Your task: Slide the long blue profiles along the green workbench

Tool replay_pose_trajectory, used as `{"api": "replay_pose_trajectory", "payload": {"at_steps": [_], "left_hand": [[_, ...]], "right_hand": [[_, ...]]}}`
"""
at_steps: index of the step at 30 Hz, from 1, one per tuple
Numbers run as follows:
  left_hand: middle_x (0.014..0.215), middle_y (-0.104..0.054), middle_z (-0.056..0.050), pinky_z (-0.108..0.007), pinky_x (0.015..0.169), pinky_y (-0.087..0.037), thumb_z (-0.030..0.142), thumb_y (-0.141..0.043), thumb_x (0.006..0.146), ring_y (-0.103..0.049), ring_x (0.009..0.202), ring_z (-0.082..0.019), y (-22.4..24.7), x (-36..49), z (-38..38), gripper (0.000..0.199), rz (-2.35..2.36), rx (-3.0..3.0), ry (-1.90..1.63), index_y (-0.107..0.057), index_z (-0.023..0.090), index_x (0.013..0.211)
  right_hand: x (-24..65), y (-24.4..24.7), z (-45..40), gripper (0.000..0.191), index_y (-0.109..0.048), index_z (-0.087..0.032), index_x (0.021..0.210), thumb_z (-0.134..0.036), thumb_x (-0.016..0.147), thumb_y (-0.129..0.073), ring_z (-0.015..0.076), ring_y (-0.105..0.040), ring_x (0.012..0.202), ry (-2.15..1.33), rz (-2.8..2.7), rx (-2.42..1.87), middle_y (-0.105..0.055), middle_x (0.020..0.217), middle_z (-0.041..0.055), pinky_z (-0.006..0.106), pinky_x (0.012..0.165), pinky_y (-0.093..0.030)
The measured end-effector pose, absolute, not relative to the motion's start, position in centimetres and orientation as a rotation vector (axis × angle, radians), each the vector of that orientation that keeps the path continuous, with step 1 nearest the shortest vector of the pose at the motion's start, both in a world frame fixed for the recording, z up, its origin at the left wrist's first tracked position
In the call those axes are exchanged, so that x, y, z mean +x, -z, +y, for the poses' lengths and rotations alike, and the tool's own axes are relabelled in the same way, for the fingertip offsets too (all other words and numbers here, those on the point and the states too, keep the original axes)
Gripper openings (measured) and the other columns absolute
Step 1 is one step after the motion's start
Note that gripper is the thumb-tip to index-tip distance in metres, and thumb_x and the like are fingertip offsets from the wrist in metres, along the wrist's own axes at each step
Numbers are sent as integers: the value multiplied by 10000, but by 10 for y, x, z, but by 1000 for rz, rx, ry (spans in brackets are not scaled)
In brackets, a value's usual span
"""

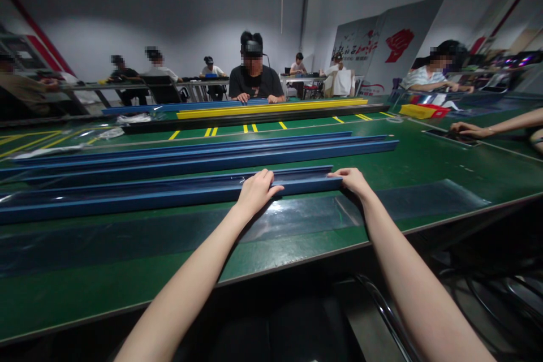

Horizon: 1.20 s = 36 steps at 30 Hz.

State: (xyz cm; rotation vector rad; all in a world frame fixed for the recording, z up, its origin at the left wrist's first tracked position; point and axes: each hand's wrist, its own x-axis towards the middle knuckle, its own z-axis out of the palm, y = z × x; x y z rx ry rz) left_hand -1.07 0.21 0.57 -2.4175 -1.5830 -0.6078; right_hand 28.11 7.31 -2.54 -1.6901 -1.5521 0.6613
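A long blue U-shaped channel (169, 199) lies across the green table, its open side up and its left end out of view. My left hand (257, 189) is closed over its near wall, fingers inside and thumb pointing right along the outside. At the right end of the channel, my right hand (352, 180) is closed, its fingertips pinching the end. Shiny clear film shows inside the channel. A flat clear plastic strip (305, 215) lies on the table in front of it, passing beneath my forearms.
Behind lie more blue channels (212, 161), then a yellow bar (271, 108) and a black one (148, 126). Across the table sits a person (254, 76). A co-worker's hand (466, 130) rests over a dark flat device at right. The table's near edge runs below my forearms.
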Motion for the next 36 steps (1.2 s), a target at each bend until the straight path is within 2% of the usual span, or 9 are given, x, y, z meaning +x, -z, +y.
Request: {"api": "replay_pose_trajectory", "payload": {"at_steps": [20, 36], "left_hand": [[813, -569, -1, -235, 596, -368, 497, -511, 809, -555, 726, -137, -4, -11, 2, 315, -1635, -2374, 634, -516, 186, 760], [817, -593, -13, -234, 593, -358, 504, -463, 834, -561, 762, -147, -5, -11, 2, 332, -1638, -2379, 583, -524, 183, 775]], "right_hand": [[277, 20, 69, 367, -634, -156, 558, -521, 521, -651, 106, -436, 447, -618, -1492, -1744, -498, 426, -1, 248, 486, -334], [281, 25, 74, 321, -623, -164, 604, -483, 587, -593, 97, -444, 434, -640, -1504, -1714, -527, 462, -1, 235, 468, -341]]}}
